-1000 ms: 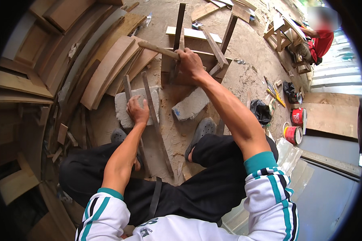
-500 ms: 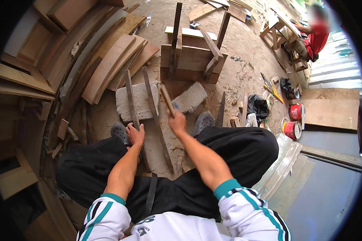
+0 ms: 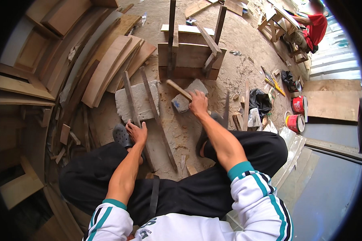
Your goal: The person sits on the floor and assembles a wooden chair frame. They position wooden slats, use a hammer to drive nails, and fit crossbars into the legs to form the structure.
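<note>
Two dark narrow wooden strips lie lengthwise across a grey concrete block (image 3: 122,99) between my feet. My left hand (image 3: 137,132) is closed around the left wooden strip (image 3: 129,93), just on the near side of the block. The right wooden strip (image 3: 151,100) lies beside it, untouched. In my right hand (image 3: 198,102) is a pale, round wooden stick (image 3: 178,89), its free end pointing up and left; whatever is at its other end is hidden by my fingers. Below that hand sits a smaller grey block (image 3: 182,104) with a blue mark.
An upturned wooden piece with legs (image 3: 189,60) stands ahead. Curved boards (image 3: 108,70) are stacked at left. On the right are a saw (image 3: 274,83), a black plastic bag (image 3: 260,101) and red cans (image 3: 295,123). A person in red (image 3: 317,28) sits far right.
My right hand has moved right and farther from me, carrying the wooden stick over the smaller block; the stick now tilts more to the left. My left hand stays on the strip.
</note>
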The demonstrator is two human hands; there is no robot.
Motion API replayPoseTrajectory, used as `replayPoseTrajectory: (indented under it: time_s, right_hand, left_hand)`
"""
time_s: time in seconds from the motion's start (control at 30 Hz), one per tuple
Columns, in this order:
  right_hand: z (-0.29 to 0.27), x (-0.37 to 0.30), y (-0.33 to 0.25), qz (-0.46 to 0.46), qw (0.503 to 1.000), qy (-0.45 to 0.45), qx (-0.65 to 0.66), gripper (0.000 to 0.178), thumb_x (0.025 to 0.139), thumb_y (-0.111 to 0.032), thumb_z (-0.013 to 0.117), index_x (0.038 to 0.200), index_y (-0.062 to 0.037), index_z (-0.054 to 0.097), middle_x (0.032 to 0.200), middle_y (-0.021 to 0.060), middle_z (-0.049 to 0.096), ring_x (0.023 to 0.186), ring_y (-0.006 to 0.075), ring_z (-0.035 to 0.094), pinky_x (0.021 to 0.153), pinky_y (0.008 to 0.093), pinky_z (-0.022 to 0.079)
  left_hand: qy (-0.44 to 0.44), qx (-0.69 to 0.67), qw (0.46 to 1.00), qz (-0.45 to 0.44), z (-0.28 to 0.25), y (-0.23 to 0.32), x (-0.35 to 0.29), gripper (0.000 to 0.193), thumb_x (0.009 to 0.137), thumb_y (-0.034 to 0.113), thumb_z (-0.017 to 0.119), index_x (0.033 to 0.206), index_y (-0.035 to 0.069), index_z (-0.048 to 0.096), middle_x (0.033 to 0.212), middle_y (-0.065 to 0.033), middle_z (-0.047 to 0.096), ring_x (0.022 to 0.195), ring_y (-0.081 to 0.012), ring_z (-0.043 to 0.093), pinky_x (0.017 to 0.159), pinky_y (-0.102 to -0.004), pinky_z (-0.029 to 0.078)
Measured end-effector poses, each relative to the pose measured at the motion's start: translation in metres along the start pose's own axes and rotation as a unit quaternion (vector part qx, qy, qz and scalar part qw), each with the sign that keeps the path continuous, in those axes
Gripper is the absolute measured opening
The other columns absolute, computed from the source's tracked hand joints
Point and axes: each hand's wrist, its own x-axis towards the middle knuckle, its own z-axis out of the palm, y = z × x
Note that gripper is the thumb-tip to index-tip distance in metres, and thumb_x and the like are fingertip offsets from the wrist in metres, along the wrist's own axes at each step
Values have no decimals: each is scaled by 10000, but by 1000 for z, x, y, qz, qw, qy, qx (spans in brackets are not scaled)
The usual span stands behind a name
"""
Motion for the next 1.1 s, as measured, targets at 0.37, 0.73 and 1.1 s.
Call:
replayPoseTrajectory:
  time_s: [0.37,0.73,1.1]
  right_hand:
    - [9,9,-1,-164,965,-186,-84,596,786,-250,703,1349,-302,516,1464,11,414,1457,270,225,1060,765,168]
    - [-32,-21,127,90,979,-60,-173,547,808,-191,643,1340,-212,518,1439,90,450,1407,313,322,1067,637,302]
    - [75,-112,-112,98,943,-157,278,358,791,-212,704,1101,-62,607,968,257,666,906,415,651,795,454,520]
  left_hand:
    - [-100,18,992,-72,11,-15,17,684,850,270,666,1368,-13,322,1236,-317,531,1135,-466,538,977,-491,419]
    - [-153,-35,987,-23,8,-8,9,624,914,254,571,1397,-42,306,1259,-343,532,1193,-464,517,1005,-480,400]
    - [-60,-107,992,28,3,-9,-10,513,952,269,519,1345,-27,374,1224,-299,542,1153,-453,521,978,-480,405]
